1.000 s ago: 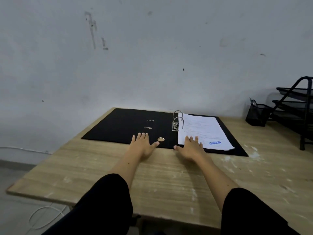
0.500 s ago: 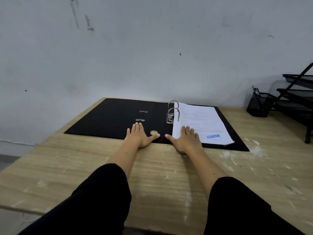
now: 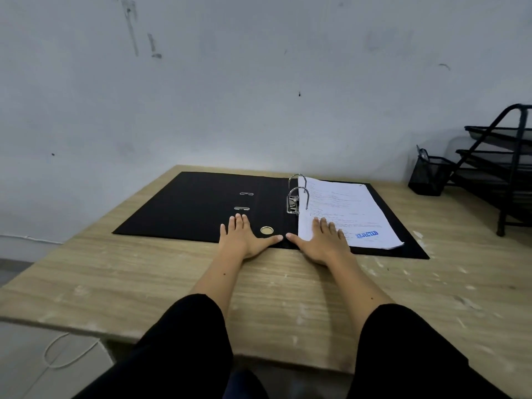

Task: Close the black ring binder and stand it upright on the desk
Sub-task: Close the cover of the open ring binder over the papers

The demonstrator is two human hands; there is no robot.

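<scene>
Both hands flat, grip empty: left hand (image 3: 243, 239) on the open black ring binder (image 3: 201, 205), right hand (image 3: 324, 243) on its white paper stack (image 3: 348, 214), lying flat on the wooden worktop (image 3: 144, 283). Risk: swinging the left cover over carelessly could catch the sheets on the metal rings (image 3: 299, 194).

Both arms reach straight forward in black sleeves, forearms bare. Left hand (image 3: 243, 238) lies flat, palm down, fingers (image 3: 239, 223) together, thumb out to the right. Right hand (image 3: 323, 241) mirrors it, flat, thumbs nearly meeting.
</scene>
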